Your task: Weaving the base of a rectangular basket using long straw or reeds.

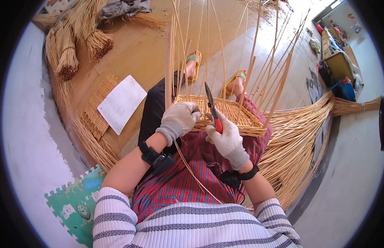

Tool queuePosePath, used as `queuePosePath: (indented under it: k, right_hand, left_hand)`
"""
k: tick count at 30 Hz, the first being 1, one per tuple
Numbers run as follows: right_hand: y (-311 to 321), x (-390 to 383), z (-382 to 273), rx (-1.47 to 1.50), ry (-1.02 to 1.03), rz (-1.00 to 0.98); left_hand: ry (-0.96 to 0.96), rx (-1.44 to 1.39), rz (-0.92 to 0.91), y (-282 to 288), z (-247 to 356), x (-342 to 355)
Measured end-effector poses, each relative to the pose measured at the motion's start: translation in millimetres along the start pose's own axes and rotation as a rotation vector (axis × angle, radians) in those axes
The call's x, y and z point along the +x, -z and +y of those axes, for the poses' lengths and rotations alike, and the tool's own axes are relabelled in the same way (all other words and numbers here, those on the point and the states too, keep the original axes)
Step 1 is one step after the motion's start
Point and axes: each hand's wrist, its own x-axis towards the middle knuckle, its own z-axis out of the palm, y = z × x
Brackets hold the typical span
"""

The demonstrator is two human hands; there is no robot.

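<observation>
A half-woven wicker basket [235, 110] rests across my lap, its tall upright stakes rising from the edges. My left hand [181, 119], in a pale work glove, is closed at the basket's near left edge; whatever its curled fingers hold is hidden. My right hand [228, 138], gloved too, grips red-handled pruning shears [211, 101] near the middle of the near edge. The dark pointed blades stick up and away over the woven base. A loose wicker strand [188, 165] hangs below my left wrist across the red striped cloth [171, 182] on my lap.
To the right lies a big spread of long wicker rods [295, 153]. Tied wicker bundles [68, 58] stand at the far left. A white sheet [122, 103] overlaps a woven panel [95, 111] on the floor. A green foam mat [76, 206] lies near left.
</observation>
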Motion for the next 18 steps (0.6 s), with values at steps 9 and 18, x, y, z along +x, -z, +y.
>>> queuePosePath:
  k: [9, 18]
  right_hand:
    - [20, 31, -2, -0.021, 0.098, -0.161]
    - [24, 40, -5, -0.107, -0.020, -0.212]
  left_hand:
    - [-0.018, 0.073, 0.136, -12, 2, -4]
    - [-0.058, -0.011, 0.152, -17, -6, -6]
